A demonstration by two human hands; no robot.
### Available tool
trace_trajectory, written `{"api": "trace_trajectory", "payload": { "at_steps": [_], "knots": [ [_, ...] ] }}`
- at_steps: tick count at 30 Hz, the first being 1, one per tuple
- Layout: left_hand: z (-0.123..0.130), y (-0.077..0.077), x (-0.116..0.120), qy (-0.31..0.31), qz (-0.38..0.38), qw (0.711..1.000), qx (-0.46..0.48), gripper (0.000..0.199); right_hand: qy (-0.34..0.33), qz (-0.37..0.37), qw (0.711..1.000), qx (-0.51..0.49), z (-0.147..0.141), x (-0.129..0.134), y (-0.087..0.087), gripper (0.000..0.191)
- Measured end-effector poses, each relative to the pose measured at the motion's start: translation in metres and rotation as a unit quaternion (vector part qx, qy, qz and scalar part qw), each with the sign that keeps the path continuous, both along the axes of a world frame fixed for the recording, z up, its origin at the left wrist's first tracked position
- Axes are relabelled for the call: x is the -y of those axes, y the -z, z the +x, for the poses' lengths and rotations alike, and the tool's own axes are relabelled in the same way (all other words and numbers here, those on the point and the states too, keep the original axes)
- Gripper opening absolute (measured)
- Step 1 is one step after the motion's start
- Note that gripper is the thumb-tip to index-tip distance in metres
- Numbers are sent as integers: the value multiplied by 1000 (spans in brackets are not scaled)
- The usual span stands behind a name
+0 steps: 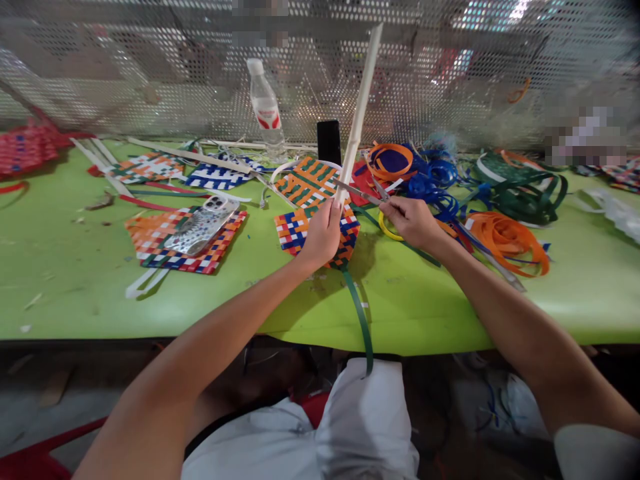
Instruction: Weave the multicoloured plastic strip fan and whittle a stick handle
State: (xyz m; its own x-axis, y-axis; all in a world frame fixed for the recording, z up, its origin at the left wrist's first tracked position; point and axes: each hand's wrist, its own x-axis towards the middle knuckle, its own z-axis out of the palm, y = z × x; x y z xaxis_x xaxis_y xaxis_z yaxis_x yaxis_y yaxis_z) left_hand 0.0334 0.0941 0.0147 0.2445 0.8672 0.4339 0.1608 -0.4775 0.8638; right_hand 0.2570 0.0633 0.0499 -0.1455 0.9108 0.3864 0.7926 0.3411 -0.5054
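Observation:
My left hand (323, 233) is closed round the lower end of a long pale stick, apparently split bamboo (364, 100), which rises upright and leans slightly right. Under that hand is a multicoloured woven fan-like piece (289, 233); my fingers hide how the two join. From its lower corner a green strip (361, 320) hangs over the table edge. My right hand (413, 223) grips scissors (364, 194) with a yellow handle, their blades apart. One blade tip reaches the stick just above my left fingers; whether it touches is unclear.
A patterned phone (203, 227) lies on another woven piece (145, 247) at left. Behind are a water bottle (266, 110), a black phone (329, 141) and an orange-green woven piece (307, 181). Coiled blue strips (440, 170) and orange strips (505, 240) crowd the right. A perforated metal screen (175, 73) backs the table.

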Motion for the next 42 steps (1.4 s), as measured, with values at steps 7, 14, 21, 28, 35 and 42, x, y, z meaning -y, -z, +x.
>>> {"api": "trace_trajectory", "payload": {
  "at_steps": [7,14,21,28,35,42],
  "knots": [
    [0,2,0,-2,30,999,-29,57,-21,-40,999,-9,-2,-1,-2,53],
    [0,1,3,-5,19,999,-46,57,7,-35,999,1,7,-9,-3,54],
    [1,1,0,-4,-17,999,-50,55,57,-29,998,-10,26,-12,-8,65],
    [1,4,-4,-9,-32,998,-49,56,43,-63,997,-22,3,-4,-1,70],
    [0,6,-6,1,-54,997,-47,59,-15,-61,985,-160,6,-13,11,51],
    [1,6,-7,4,-59,997,-51,51,-3,-64,983,-173,4,-11,10,67]
  ]
}}
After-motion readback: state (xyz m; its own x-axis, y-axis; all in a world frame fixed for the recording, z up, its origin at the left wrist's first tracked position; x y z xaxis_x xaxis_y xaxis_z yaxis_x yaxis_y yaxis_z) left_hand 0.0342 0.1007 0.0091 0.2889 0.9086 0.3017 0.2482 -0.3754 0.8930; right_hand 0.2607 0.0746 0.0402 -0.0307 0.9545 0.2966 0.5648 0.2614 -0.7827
